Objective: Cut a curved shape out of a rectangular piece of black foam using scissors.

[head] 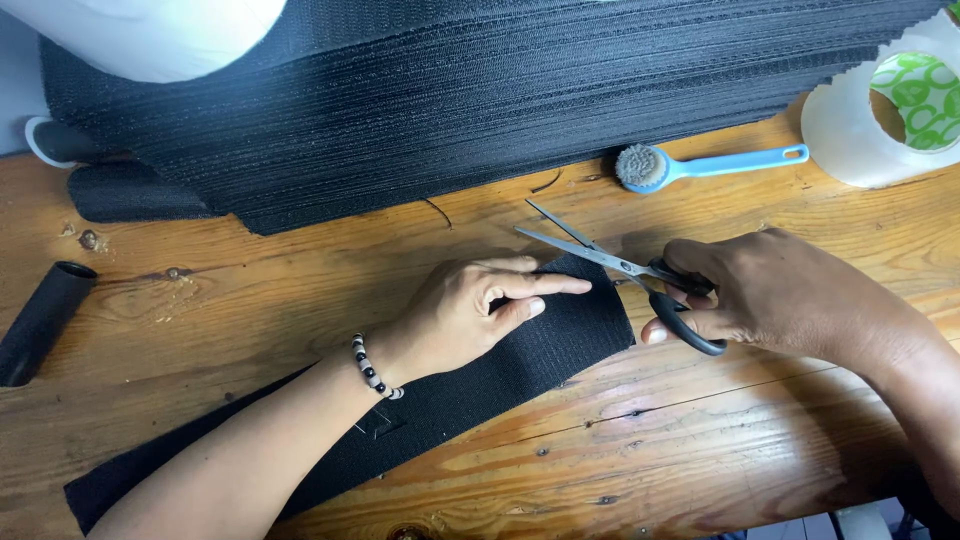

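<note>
Right fingers [690,285] round open scissors [600,255] — left hand [470,310] on black strip [480,385]

Two hands cutting a black fabric strip on a wooden tabletop.

The left hand [470,310] presses flat on the black fabric strip [480,385], forefinger stretched along its end. The right hand [770,295] grips black-handled scissors [625,268], blades parted just above that end. Toward the tabletop's [700,440] far edge lie a stack of black sheets [450,100], a blue-handled brush [700,165] and a tape roll [885,110]; a black tube [40,320] lies at the left edge.
</note>
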